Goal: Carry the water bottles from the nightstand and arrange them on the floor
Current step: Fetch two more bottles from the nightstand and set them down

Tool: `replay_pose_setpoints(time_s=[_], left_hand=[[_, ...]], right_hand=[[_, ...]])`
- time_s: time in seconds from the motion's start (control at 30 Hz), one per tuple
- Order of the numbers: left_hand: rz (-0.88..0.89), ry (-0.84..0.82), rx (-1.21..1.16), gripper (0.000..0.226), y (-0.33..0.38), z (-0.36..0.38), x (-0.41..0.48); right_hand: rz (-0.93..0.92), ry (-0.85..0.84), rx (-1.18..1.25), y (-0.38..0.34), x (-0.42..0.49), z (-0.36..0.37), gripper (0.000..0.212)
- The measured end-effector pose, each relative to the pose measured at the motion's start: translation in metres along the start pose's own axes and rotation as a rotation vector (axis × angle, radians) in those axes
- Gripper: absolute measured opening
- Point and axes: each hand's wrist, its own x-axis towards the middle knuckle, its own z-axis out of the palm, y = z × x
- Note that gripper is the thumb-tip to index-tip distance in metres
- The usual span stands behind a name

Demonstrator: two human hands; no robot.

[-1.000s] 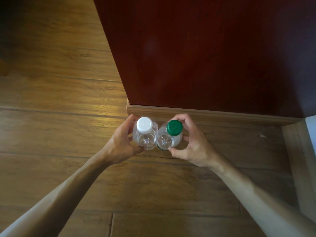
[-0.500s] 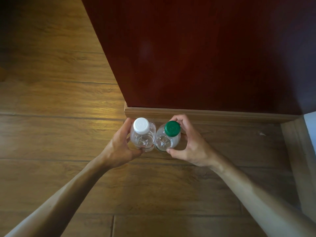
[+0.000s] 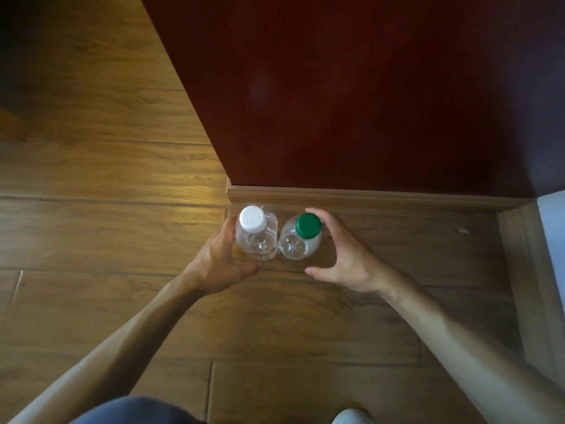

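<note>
While the white-cap bottle (image 3: 256, 240) and green-cap bottle (image 3: 295, 247) stand upright, side by side on the floor (image 3: 122, 301) by the skirting (image 3: 367, 198), our left hand (image 3: 218, 264) grips the first; our right hand (image 3: 345, 258) cups the second, thumb clear; we cannot tell whether it holds.

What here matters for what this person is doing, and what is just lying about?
Part of the job: white-capped bottle, green-capped bottle, left hand, right hand, wooden floor.
Just there: dark red panel, baseboard, shoe toe.

Bare forearms (image 3: 122, 341), blue-grey trousers (image 3: 131, 413) — white shoe (image 3: 351, 418)
</note>
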Motion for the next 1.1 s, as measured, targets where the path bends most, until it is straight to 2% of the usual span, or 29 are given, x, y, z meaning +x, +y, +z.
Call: replay_pose_setpoints(time_s=[0.07, 0.17, 0.23, 0.37, 0.5, 0.83, 1.1], left_hand=[[-0.084, -0.048, 0.060, 0.099, 0.010, -0.006, -0.014], [-0.173, -0.133, 0.115, 0.095, 0.031, -0.015, -0.040], [-0.215, -0.196, 0.193, 0.102, 0.045, -0.019, -0.060], [-0.298, -0.331, 0.377, 0.102, 0.079, -0.035, -0.100], [-0.299, -0.381, 0.513, 0.094, 0.124, -0.058, -0.141], [-0.221, -0.290, 0.653, 0.080, 0.242, -0.141, -0.248], [-0.022, -0.173, 0.685, 0.080, 0.328, -0.219, -0.325]], right_hand=[[0.063, -0.021, -0.064, -0.001, -0.012, -0.002, 0.097], [0.173, -0.038, -0.173, -0.009, -0.039, -0.010, 0.086], [0.218, -0.062, -0.264, -0.020, -0.059, -0.015, 0.078], [0.238, -0.101, -0.356, -0.058, -0.098, -0.024, 0.069], [0.229, -0.137, -0.453, -0.112, -0.132, -0.041, 0.063], [0.239, -0.179, -0.542, -0.254, -0.220, -0.091, 0.063], [0.247, -0.160, -0.514, -0.365, -0.290, -0.148, 0.065]])
